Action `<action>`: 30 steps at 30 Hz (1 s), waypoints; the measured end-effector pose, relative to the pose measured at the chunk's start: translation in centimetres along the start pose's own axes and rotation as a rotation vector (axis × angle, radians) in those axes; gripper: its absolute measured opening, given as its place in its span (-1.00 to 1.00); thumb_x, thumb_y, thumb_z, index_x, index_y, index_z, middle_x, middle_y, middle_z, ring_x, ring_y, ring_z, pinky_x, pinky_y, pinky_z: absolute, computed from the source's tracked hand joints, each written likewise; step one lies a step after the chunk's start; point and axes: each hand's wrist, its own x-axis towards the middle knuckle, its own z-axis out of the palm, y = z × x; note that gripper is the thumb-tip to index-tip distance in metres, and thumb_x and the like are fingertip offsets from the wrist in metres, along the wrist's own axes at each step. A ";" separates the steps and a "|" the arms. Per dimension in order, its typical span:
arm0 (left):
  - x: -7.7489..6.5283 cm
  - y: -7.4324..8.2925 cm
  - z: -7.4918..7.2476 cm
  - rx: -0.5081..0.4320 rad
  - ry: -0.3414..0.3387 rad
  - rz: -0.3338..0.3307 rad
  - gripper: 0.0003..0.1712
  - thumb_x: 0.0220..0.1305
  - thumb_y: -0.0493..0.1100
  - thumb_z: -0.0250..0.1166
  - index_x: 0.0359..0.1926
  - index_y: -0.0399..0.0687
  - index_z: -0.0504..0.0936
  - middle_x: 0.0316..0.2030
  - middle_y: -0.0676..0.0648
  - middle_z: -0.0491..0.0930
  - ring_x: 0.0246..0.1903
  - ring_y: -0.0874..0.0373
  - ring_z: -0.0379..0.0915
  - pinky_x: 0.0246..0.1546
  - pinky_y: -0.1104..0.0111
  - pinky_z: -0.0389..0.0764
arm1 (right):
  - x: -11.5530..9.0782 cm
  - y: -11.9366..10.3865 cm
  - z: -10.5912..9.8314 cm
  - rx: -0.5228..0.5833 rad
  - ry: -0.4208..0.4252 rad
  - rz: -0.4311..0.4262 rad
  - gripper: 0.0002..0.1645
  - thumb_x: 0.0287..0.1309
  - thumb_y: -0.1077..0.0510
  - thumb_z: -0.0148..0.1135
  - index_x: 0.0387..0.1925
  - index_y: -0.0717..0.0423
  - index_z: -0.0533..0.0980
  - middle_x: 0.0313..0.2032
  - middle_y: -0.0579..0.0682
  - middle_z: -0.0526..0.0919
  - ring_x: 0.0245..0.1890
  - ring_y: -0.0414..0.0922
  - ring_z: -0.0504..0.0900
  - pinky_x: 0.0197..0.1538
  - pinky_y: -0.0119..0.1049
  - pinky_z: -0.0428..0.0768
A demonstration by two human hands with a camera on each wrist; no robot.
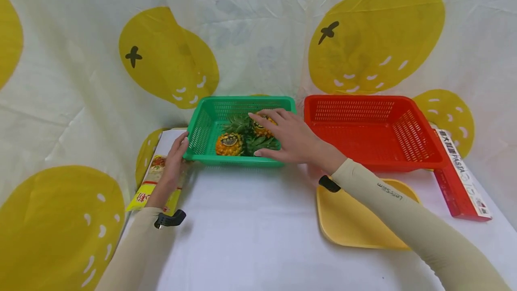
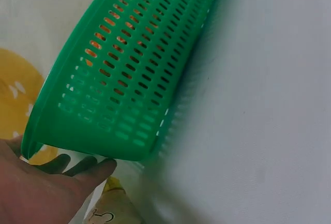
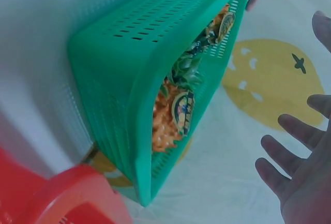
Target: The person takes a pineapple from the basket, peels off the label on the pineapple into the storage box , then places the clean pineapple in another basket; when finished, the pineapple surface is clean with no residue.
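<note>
Two small pineapples, one [image 1: 227,146] at front left and another [image 1: 261,130] farther back, lie in the green basket [image 1: 230,160]. Each bears a dark round label, and their leaves lie beside them. At the basket's left end is my left hand [image 1: 171,165]; in the left wrist view its extended fingers [image 2: 95,175] rest against the end wall beneath the rim. Over the basket's right part hovers my right hand [image 1: 288,136], fingers spread, partly hiding the back pineapple. The right wrist view shows these fingers [image 3: 297,131] apart from the fruit.
A red basket [image 1: 373,165] stands just right of the green one. In front of it lies a yellow tray [image 1: 355,219], partly under my right forearm. The pasta box [image 1: 462,178] is at far right, and a yellow food packet [image 1: 171,199] lies by my left wrist.
</note>
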 end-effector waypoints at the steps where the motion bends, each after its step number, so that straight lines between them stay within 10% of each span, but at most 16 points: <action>1: 0.0 -0.2 0.0 -0.001 -0.003 -0.002 -0.20 0.67 0.27 -0.04 0.71 0.11 0.02 0.56 -0.17 0.03 0.34 -0.16 0.14 0.34 -0.05 0.27 | 0.2 0.0 0.2 0.003 -0.008 0.007 0.11 0.35 -0.50 0.19 0.69 -0.12 0.09 0.48 0.12 0.33 0.37 0.15 0.35 0.27 0.16 0.45; 12: 0.1 -1.5 0.1 0.186 0.015 0.047 -0.05 0.52 0.10 0.34 0.71 0.43 -0.01 0.65 -0.02 -0.08 0.53 -0.05 -0.02 0.44 -0.07 0.23 | 1.6 0.3 3.1 0.085 -0.154 0.137 0.04 0.42 -0.45 0.13 0.67 -0.02 0.15 0.48 0.16 0.35 0.37 0.18 0.41 0.34 0.15 0.44; 30: 0.2 -2.3 -0.7 0.271 -0.007 0.087 -0.01 0.50 0.13 0.35 0.71 0.48 -0.06 0.66 0.02 -0.10 0.58 -0.06 -0.12 0.50 -0.15 0.03 | 5.1 0.0 6.4 0.081 -0.341 0.202 -0.01 0.32 -0.29 0.42 0.61 -0.03 0.28 0.44 0.13 0.45 0.34 0.11 0.51 0.15 0.05 0.64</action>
